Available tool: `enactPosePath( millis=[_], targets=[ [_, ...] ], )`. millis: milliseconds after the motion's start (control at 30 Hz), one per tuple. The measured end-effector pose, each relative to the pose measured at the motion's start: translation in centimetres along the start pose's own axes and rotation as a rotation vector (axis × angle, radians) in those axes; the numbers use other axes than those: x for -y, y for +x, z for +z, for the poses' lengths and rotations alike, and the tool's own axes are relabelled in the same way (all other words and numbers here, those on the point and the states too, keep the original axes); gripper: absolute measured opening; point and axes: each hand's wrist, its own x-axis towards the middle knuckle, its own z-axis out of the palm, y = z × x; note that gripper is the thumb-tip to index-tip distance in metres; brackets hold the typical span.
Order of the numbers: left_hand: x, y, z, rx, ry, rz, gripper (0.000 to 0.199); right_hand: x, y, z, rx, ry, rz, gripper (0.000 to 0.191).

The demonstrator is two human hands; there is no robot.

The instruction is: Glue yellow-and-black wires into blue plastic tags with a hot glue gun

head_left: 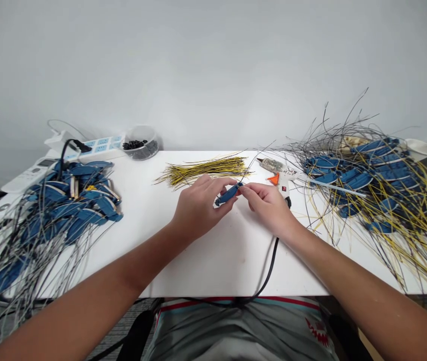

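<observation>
Above the middle of the white table, my left hand (202, 203) grips a small curved blue plastic part (228, 194) between thumb and fingers. The part lies slantwise, its right end higher. Close against that right end, my right hand (266, 203) is closed in a pinch; what lies between its fingertips is too small to make out. A thin dark wire (249, 168) rises from near the part's right end. Just behind both hands rests a bundle of yellow and black wires (206, 170).
Blue parts with grey wires (85, 215) are heaped at left, near a power strip (102, 145) and a clear tub of black pieces (142, 144). At right stand a glue gun (273, 166), its black cord (271, 265) and a pile of wired blue parts (360, 178).
</observation>
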Motion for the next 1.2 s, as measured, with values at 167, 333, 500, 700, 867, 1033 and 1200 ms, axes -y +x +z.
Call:
enactPosePath(
  millis=[167, 333, 500, 700, 867, 1033, 1200],
  targets=[
    [0.05, 0.03, -0.06, 0.018, 0.021, 0.001, 0.028, 0.13, -0.06, 0.00, 0.002, -0.003, 0.004, 0.042],
    [0.11, 0.04, -0.09, 0.029, 0.019, -0.012, 0.027, 0.23, -0.10, 0.02, 0.000, -0.027, 0.012, 0.043],
    [0.07, 0.00, -0.02, 0.022, 0.015, -0.016, 0.027, 0.20, -0.07, -0.01, 0.006, -0.039, 0.000, 0.044],
    [-0.01, 0.01, 0.09, 0.018, 0.004, -0.041, 0.027, 0.31, -0.15, -0.05, 0.009, -0.045, 0.020, 0.041],
    [0.03, 0.01, 0.09, 0.032, -0.016, -0.053, 0.027, 0.28, -0.12, -0.04, 0.020, -0.064, 0.021, 0.041],
    [0.11, -0.01, 0.20, 0.043, -0.029, -0.063, 0.028, -0.05, 0.08, -0.08, 0.013, -0.071, 0.026, 0.043],
    [0.11, -0.06, 0.19, 0.109, -0.081, -0.166, 0.031, 0.04, -0.07, -0.10, 0.044, -0.070, 0.042, 0.045]
  ],
)
